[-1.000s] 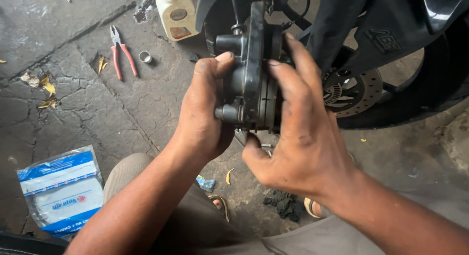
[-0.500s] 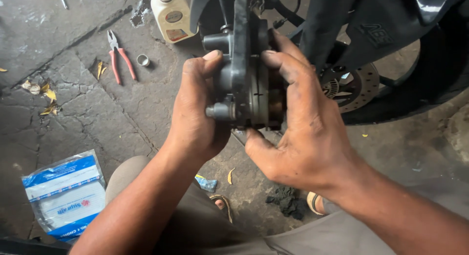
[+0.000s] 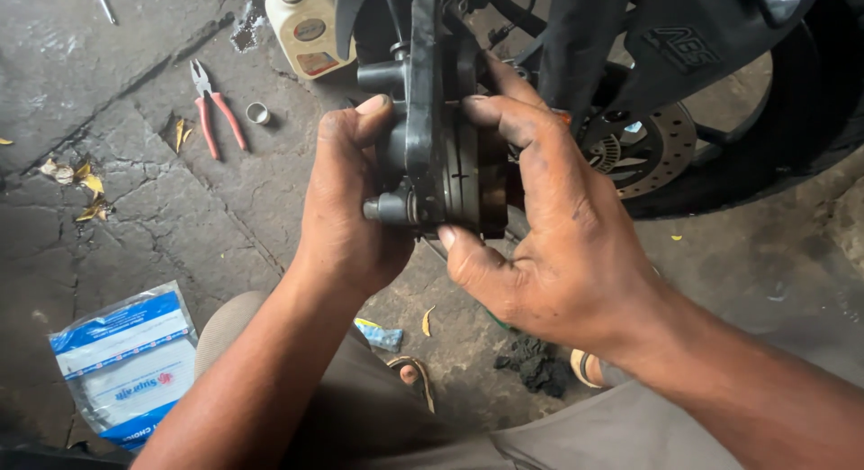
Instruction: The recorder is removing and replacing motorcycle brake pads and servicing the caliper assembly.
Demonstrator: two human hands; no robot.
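Brake caliper: a dark, greasy metal part is held up between both hands, in front of the motorcycle wheel and above the cracked concrete floor.
Left hand: it is closed around the caliper's left side, the thumb laid up along the body and the fingers wrapped behind (the fingertips themselves are hidden).
Right hand: it is clamped on the caliper's right side, the index finger pressed against the upper edge and the thumb set under the lower end.
Brake disc: a drilled silver disc is seen just behind the right hand, inside the black tyre.
Pliers: a red-handled pair is laid on the floor, well apart from the hands, up to the left.
Metal ring: a small ring is seen just beside the pliers.
Bottle: a cream-coloured bottle is stood at the top, near the caliper's upper end.
Plastic packet: a blue and white bag is laid at lower left, beside the person's knee.
Dry leaves: a few yellow scraps are scattered at the left.
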